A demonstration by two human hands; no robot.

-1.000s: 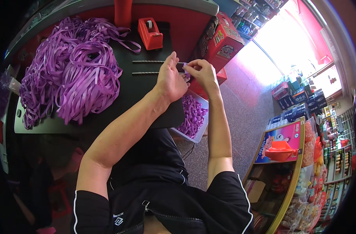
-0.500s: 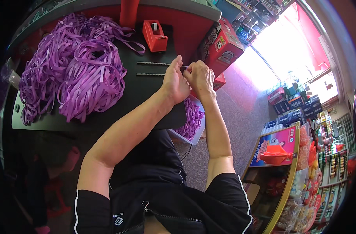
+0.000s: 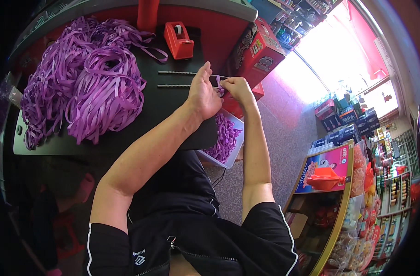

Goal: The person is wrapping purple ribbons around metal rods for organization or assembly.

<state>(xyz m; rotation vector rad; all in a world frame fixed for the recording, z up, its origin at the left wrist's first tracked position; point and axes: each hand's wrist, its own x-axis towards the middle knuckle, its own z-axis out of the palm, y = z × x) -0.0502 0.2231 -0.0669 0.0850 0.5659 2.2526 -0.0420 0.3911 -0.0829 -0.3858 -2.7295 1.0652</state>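
Note:
Two thin, spiral-fluted metal rods (image 3: 177, 72), like long drill bits, stick out side by side over the black tabletop (image 3: 166, 117). My left hand (image 3: 202, 95) is across them, upper fingers stretched upward; its lower fingers are partly hidden beside the ribbon. A short stretch of purple ribbon (image 3: 220, 85) hangs around the rods between my hands. My right hand (image 3: 239, 91) pinches this ribbon between thumb and fingers. Left on the tabletop lies a big tangled heap of purple ribbon (image 3: 106, 94).
A red tape dispenser (image 3: 179, 48) stands behind the rods. Below the table's right edge is a white bin (image 3: 237, 154) of purple ribbon pieces (image 3: 224, 140). Red cartons (image 3: 260, 55) stand beyond my right hand. A glass-topped display case (image 3: 322, 230) with packaged goods stands right.
My right hand has turned and come slightly lower, its fingers now pinching a ribbon that shows clearly around the rods. My left hand stays close to the same place. The whole view has shifted slightly.

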